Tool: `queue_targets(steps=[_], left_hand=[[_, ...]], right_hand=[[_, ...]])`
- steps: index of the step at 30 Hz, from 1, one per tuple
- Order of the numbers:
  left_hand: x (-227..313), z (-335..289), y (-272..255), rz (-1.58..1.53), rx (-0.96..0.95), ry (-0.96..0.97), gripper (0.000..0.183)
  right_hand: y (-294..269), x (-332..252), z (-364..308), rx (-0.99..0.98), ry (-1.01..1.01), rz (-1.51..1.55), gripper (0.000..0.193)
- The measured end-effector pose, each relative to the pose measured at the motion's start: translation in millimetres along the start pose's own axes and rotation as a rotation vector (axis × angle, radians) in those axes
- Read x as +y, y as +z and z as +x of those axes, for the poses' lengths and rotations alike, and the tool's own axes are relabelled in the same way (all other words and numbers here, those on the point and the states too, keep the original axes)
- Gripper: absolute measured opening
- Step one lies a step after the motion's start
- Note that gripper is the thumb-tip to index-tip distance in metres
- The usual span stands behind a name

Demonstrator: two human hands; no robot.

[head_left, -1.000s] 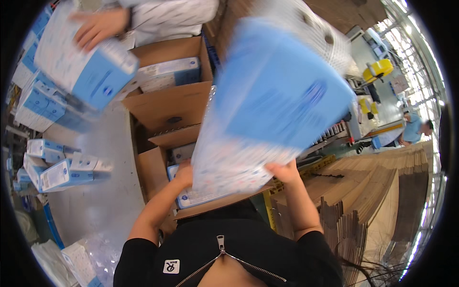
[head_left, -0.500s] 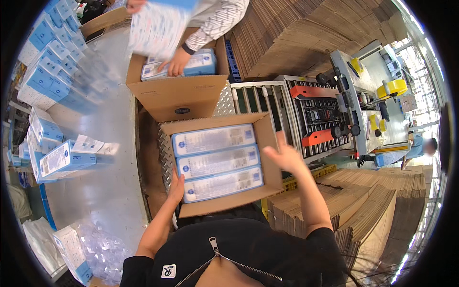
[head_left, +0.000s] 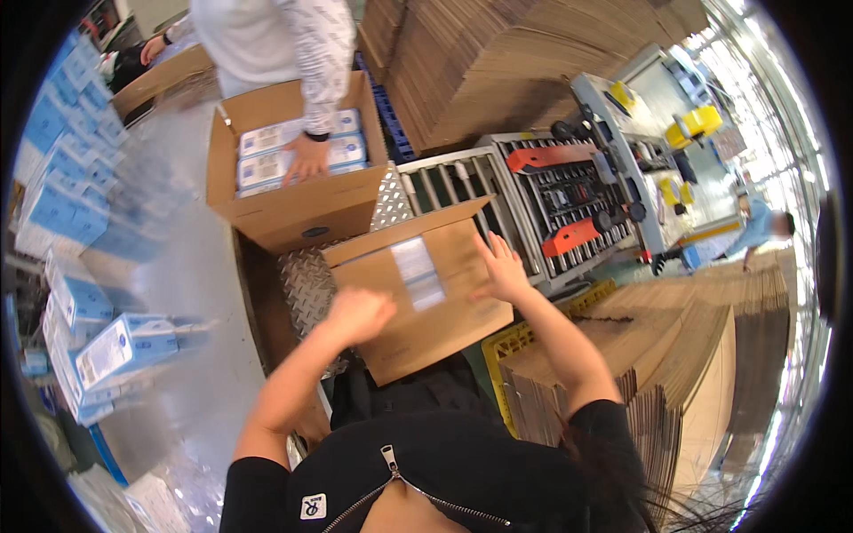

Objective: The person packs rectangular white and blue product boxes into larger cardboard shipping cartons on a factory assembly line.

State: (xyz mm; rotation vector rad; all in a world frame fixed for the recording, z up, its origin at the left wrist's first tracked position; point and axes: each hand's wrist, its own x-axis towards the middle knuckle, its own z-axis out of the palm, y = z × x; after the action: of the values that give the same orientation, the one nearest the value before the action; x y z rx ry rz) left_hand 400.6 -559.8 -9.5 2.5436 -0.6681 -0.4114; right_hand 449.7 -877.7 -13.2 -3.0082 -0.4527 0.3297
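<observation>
Since half a sec ago, the near carton's side flaps have gone from upright to folded in over the packs. The carton sits right in front of the person; the far flap still stands up, so closing looks approx. half done, no tape visible. R. hand is open, fingers spread at the carton's right side, gripping nothing; l. hand is curled over the left side, blurred, can't tell re: grip. Smallest: a strip of white packs shows btwn the side flaps.

Brown cardboard stack at lower right, metal roller conveyor and two orange bars beyond.
</observation>
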Motion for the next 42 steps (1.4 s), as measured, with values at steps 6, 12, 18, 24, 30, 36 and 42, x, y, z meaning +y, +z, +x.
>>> queue_targets(steps=[6,12,18,24,30,36,42], left_hand=[[-3.9,25.7,-43.2,0.358,-0.285,-0.105,0.045],[-16.2,-17.2,144.2,-0.769,0.806,-0.671,0.050],[44.3,84.6,151.6,-1.493,0.802,-0.729,0.051],[104.1,277.2,164.7,-1.405,0.748,-0.522,0.065],[185.9,440.6,160.1,-1.136,0.712,-0.346,0.068],[130.6,517.9,197.2,-0.760,0.677,-0.255,0.067],[139.7,424.6,212.1,-1.045,-0.127,-0.238,0.060]], right_hand=[[97.9,24.4,-14.8,0.209,0.420,1.166,0.108],[91.3,-1.5,7.1,0.313,0.558,0.561,0.059],[49.5,102.8,82.3,0.300,0.416,0.680,0.046],[24.6,268.8,138.3,0.508,0.246,0.158,0.060],[18.7,332.0,120.3,0.513,0.277,0.361,0.056],[73.5,193.4,-0.4,0.882,0.159,0.790,0.036],[84.4,83.3,-231.4,0.208,0.525,0.815,0.009]])
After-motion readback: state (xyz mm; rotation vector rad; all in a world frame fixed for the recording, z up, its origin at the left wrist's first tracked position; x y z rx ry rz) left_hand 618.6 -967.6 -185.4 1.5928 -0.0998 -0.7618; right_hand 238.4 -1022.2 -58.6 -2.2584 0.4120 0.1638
